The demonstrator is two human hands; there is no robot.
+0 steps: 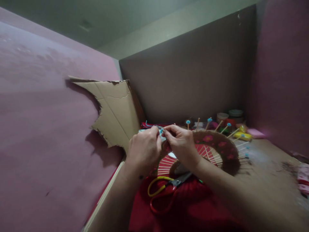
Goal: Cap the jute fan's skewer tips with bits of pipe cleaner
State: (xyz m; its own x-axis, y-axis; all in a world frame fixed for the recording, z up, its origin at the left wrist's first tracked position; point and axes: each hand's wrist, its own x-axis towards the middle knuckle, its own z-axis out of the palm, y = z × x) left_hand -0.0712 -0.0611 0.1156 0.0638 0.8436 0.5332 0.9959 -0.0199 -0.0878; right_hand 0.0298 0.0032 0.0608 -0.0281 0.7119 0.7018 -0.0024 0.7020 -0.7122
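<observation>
My left hand (144, 149) and my right hand (181, 143) meet above the left rim of a round craft piece (218, 145), a brown flowered ring with thin wooden sticks fanning out from a red centre. Both hands pinch a small light-blue piece (161, 131) at a stick's end. Several sticks along the far rim carry blue beads (188, 122) on their tips. Scissors (166, 187) with one yellow and one red handle lie on the red cloth (183, 209) just under my wrists.
A torn sheet of cardboard (116, 109) leans against the pink wall at left. Small jars (229, 116) and bright bits, yellow and pink, crowd the back right corner. A brown worn tabletop (267, 167) stretches right. Grey wall behind.
</observation>
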